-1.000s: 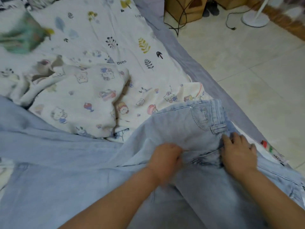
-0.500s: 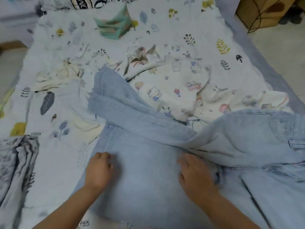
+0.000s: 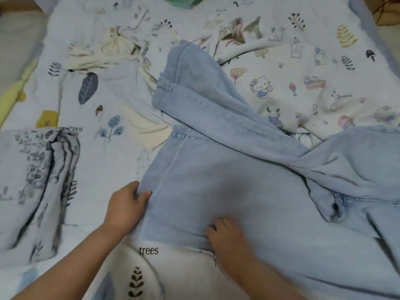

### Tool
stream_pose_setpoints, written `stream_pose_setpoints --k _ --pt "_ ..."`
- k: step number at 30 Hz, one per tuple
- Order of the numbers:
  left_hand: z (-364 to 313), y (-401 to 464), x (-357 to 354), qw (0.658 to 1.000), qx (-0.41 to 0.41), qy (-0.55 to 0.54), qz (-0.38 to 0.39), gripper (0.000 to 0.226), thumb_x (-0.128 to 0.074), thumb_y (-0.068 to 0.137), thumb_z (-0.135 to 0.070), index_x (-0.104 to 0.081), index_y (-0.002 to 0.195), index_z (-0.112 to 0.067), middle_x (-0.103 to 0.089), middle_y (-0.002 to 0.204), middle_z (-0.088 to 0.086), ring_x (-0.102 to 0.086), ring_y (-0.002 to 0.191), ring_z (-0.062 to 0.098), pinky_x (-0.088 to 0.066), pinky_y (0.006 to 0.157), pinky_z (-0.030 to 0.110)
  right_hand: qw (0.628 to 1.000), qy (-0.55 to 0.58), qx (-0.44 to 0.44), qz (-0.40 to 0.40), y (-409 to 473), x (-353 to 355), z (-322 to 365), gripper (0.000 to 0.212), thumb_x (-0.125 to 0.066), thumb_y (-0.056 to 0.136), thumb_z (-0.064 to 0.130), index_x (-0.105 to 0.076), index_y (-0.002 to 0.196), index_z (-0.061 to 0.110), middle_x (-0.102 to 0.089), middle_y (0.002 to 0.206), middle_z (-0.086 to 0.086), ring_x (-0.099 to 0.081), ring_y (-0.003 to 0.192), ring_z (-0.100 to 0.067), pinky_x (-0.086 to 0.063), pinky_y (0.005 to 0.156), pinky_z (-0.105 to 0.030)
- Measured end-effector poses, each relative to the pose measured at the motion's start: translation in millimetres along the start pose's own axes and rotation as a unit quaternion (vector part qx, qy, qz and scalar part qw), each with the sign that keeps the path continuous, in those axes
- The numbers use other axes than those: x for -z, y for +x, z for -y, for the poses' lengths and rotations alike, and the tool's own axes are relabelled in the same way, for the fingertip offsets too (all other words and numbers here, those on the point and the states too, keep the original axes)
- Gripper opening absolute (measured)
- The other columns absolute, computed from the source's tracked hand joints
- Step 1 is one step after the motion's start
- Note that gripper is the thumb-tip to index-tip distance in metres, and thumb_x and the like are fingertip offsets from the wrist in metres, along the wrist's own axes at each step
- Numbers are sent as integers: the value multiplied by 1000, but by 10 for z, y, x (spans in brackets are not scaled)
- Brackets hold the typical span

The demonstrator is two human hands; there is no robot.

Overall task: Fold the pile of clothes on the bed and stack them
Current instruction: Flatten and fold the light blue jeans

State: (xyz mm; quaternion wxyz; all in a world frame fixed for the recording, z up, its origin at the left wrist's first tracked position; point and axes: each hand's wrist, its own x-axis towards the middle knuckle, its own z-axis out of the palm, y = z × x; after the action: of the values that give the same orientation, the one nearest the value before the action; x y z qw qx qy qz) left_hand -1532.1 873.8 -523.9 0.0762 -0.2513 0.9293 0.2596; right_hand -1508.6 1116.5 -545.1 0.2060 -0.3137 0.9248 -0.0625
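Note:
Light blue jeans (image 3: 233,191) lie spread across the bed, one leg flat toward me, the other leg crossing over it toward the upper left. My left hand (image 3: 126,207) pinches the left edge of the flat leg near its hem, thumb on top. My right hand (image 3: 227,237) grips the near edge of the same leg, fingers curled on the denim. A white cartoon-print garment (image 3: 303,83) lies crumpled beyond the jeans. A cream garment (image 3: 112,48) sits bunched at the upper left.
A folded grey floral-print cloth (image 3: 43,182) lies at the left on the leaf-print bedsheet (image 3: 134,267). A green garment (image 3: 181,2) shows at the top edge. A brown box (image 3: 387,9) stands off the bed's right side.
My view swung left from the waistband to the legs. Both hands slid along the jeans toward the leg's hem end and now hold its left and near edges.

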Motion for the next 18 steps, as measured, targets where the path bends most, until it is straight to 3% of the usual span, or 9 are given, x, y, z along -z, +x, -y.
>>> stream_pose_setpoints --k 3,6,9,10,12,14,16,18 --pt "357 -232 311 999 12 46 -23 33 -63 83 -20 -44 62 -4 -50 51 6 -45 50 16 -28 47 26 998 15 45 -43 -52 64 256 33 -76 27 39 -63 53 23 -58 54 9 -57 49 -4 -41 43 -12" --pt "931 -449 545 989 109 95 25 29 -67 83 -21 -51 64 -5 -63 66 16 -59 66 32 -37 56 35 992 27 101 -70 -144 51 627 25 -52 52 47 -64 51 25 -54 47 13 -53 44 1 -37 40 -12" --pt "1248 -559 542 962 180 157 133 29 -64 86 -28 -49 65 -14 -69 86 18 -64 90 32 -38 75 36 989 6 142 -44 -76 17 810 26 -62 53 53 -65 56 28 -55 49 14 -55 49 1 -44 50 -10" --pt "1258 -539 523 959 191 164 133 25 -61 88 -31 -51 71 -16 -70 92 16 -64 94 31 -37 78 36 990 13 135 -40 -1 41 773 29 -66 53 55 -65 57 26 -57 52 13 -57 52 -1 -45 52 -11" --pt "1204 -404 464 971 186 125 81 23 -55 90 -34 -55 86 -12 -69 96 17 -63 95 33 -37 75 37 991 79 83 -64 180 147 583 22 -74 61 39 -64 62 20 -61 61 6 -62 58 -11 -47 52 -15" --pt "1072 -198 372 984 163 73 24 31 -59 88 -31 -55 104 -4 -67 100 21 -62 95 38 -41 74 38 984 121 -8 -128 408 239 309 12 -75 68 17 -68 76 11 -66 79 -9 -65 74 -26 -50 63 -23" --pt "892 5 266 991 129 39 -6 38 -63 86 -27 -51 113 -1 -64 105 24 -60 98 41 -43 78 41 981 74 -127 -128 634 319 -28 32 -58 85 16 -60 116 7 -58 117 -15 -54 109 -31 -41 88 -34" --pt "738 150 145 994 105 28 -17 42 -65 86 -24 -49 115 1 -61 108 27 -57 100 44 -43 81 43 970 13 -211 -123 784 333 -375 45 -45 92 25 -40 136 16 -44 134 -7 -39 123 -27 -30 99 -38"
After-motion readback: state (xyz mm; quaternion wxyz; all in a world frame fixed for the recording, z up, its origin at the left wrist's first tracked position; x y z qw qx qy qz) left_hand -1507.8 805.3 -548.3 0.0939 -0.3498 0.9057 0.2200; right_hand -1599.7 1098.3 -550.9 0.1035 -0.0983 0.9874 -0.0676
